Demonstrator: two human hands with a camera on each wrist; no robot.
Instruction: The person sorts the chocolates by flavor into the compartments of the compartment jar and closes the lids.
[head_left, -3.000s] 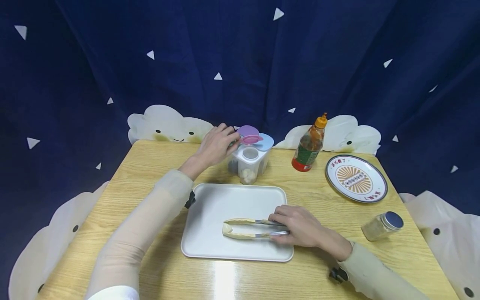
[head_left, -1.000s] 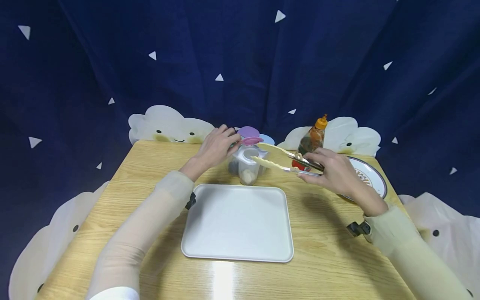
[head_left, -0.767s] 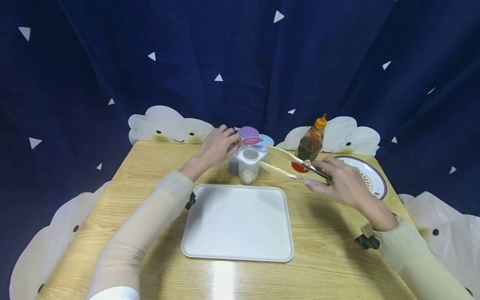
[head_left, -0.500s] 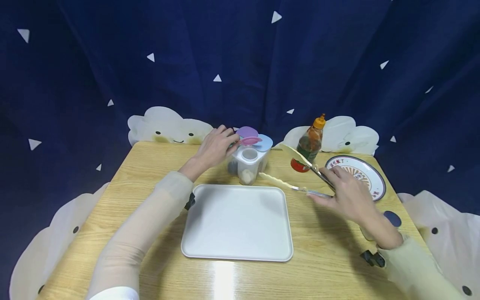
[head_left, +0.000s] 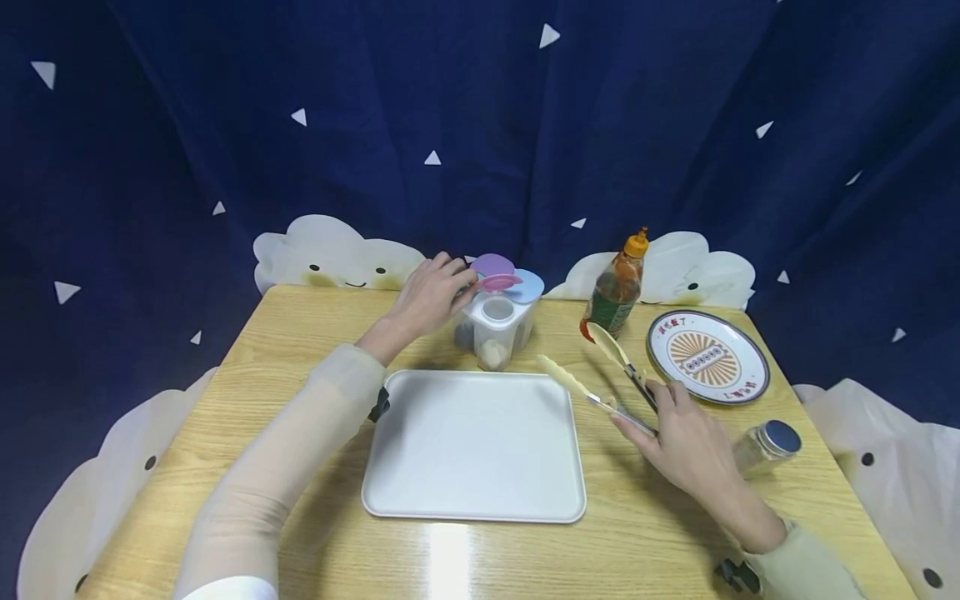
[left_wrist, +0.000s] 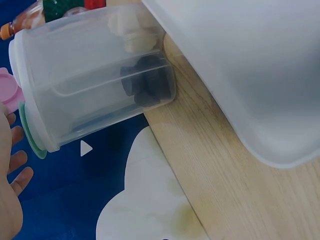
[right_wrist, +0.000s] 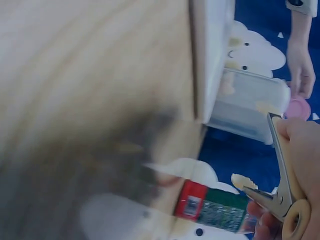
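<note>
My left hand (head_left: 429, 298) pinches the raised pink lid (head_left: 501, 282) of a clear storage container (head_left: 517, 325) at the back of the table. The round opening under that lid is uncovered. Pale pieces (head_left: 492, 354) lie at the container's bottom, and dark pieces (left_wrist: 147, 80) sit in another compartment. My right hand (head_left: 693, 446) grips a pair of tongs (head_left: 564, 377) by its metal handles, right of the white tray (head_left: 472, 450). The cream tips of the tongs stand spread apart with nothing between them.
A sauce bottle (head_left: 617, 292) with an orange cap stands at the back right. Beside it lies a patterned plate (head_left: 707, 358). A blue-lidded jar (head_left: 765, 447) is just beyond my right hand. A dark blue curtain (head_left: 480, 125) hangs behind the table.
Three seconds ago the tongs held a pale piece over the tray. They then reached the container's opening, spread, and moved back right and nearer, without the piece. The left hand has stayed on the lid.
</note>
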